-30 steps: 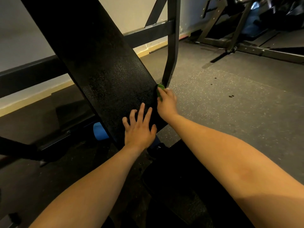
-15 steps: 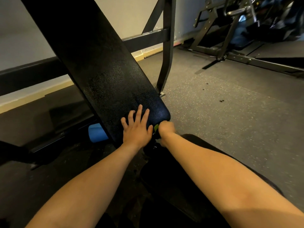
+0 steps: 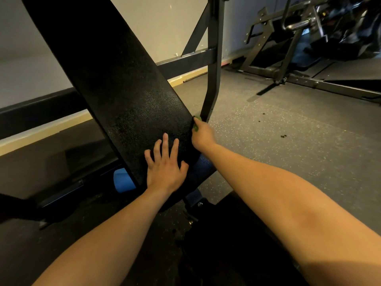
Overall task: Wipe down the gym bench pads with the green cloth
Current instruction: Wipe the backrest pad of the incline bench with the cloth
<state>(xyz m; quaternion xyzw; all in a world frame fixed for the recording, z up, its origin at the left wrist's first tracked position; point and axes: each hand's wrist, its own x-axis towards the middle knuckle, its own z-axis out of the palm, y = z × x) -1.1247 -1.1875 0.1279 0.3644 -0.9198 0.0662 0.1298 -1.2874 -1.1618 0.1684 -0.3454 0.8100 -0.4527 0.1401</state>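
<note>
Head view: a long black bench pad point(image 3: 127, 96) with a pebbled, leather-like skin is seen slanting up to the far left. The left hand point(image 3: 165, 168) is laid flat on its near end, fingers spread. A crumpled green cloth point(image 3: 196, 122) is gripped in the curled right hand point(image 3: 203, 134) and pressed against the pad's right edge, just beside a dark metal upright point(image 3: 213, 69). Speckled rubber floor point(image 3: 288, 141) is seen to the right.

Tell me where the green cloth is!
In the head view, the green cloth peeks out of the right hand, pressed on the right edge of the black bench pad, beside the metal upright.
</note>
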